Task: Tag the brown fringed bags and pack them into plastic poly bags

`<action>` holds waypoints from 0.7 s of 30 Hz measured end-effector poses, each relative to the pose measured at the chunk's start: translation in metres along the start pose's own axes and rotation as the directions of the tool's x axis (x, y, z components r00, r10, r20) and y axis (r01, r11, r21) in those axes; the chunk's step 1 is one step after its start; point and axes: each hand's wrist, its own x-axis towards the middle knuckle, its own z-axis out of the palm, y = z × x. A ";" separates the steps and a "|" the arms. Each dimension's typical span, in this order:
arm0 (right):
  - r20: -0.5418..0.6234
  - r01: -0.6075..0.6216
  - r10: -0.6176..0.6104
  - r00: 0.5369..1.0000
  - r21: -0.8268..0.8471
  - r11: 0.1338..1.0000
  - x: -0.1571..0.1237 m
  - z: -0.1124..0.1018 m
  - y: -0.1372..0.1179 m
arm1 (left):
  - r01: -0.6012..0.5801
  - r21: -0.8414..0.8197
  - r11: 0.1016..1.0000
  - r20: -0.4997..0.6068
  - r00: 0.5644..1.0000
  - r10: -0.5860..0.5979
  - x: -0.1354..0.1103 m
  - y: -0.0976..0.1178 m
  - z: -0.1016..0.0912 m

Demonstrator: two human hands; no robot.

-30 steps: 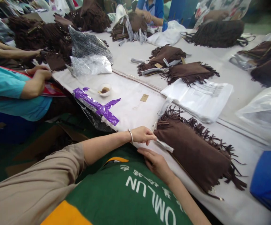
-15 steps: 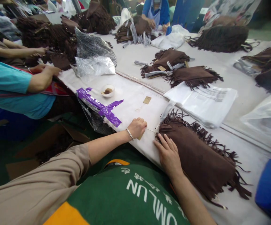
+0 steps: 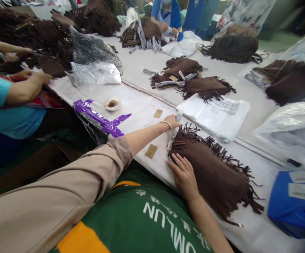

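Observation:
A dark brown fringed bag (image 3: 210, 172) lies on the white table at an angle. My right hand (image 3: 185, 175) rests on its near left corner, palm down with fingers stretched out. My left hand (image 3: 173, 122), a bangle at its wrist, is closed around a grey plastic-wrapped strip (image 3: 171, 138) at the bag's left end. Its fingertips are partly hidden. Beside that end lies a gold-brown hang tag (image 3: 151, 151), its thin string running to the bag. A second tag (image 3: 158, 113) lies farther back.
Printed white plastic bags (image 3: 215, 116) lie behind the brown bag. A small white bowl (image 3: 112, 103) and purple tape (image 3: 99, 117) are to the left. A blue box (image 3: 289, 207) stands at right. Co-workers handle brown pieces at left; another person sits across the table (image 3: 139, 75).
My left hand has let go of the hang tag, which now lies on the table, and moved away from me to the grey strip. My right hand stays on the bag. The view has shifted right.

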 end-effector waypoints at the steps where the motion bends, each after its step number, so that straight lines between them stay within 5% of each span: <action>1: -0.015 0.000 0.000 1.000 0.015 1.000 0.000 0.000 0.001 | 0.009 -0.023 1.000 -0.004 1.000 -0.009 -0.011 -0.008 -0.008; 4: -0.050 -0.005 0.008 0.999 0.058 0.998 -0.001 0.001 0.002 | -0.024 -0.117 0.993 -0.040 0.999 0.020 -0.071 -0.044 -0.035; 6: -0.069 -0.008 0.013 0.998 0.080 0.997 -0.001 0.001 0.002 | -0.169 -0.294 0.941 -0.078 0.985 0.153 -0.126 -0.069 -0.050; 9: -0.089 -0.003 0.012 0.996 0.103 0.995 -0.001 0.003 0.002 | -0.357 -0.267 0.895 0.117 0.910 0.398 -0.200 -0.091 -0.057; 11: -0.097 0.002 0.009 0.995 0.113 0.994 -0.002 0.004 0.002 | -0.444 -0.157 0.882 0.255 0.845 0.470 -0.226 -0.094 -0.050; 16: -0.104 0.015 -0.002 0.995 0.120 0.993 -0.003 0.004 0.004 | -0.681 0.170 0.712 0.365 0.715 0.597 -0.212 -0.082 -0.015; 21: -0.095 0.016 0.002 0.995 0.188 0.982 -0.005 0.001 0.006 | -0.821 0.113 0.559 0.458 0.543 0.704 -0.195 -0.051 0.011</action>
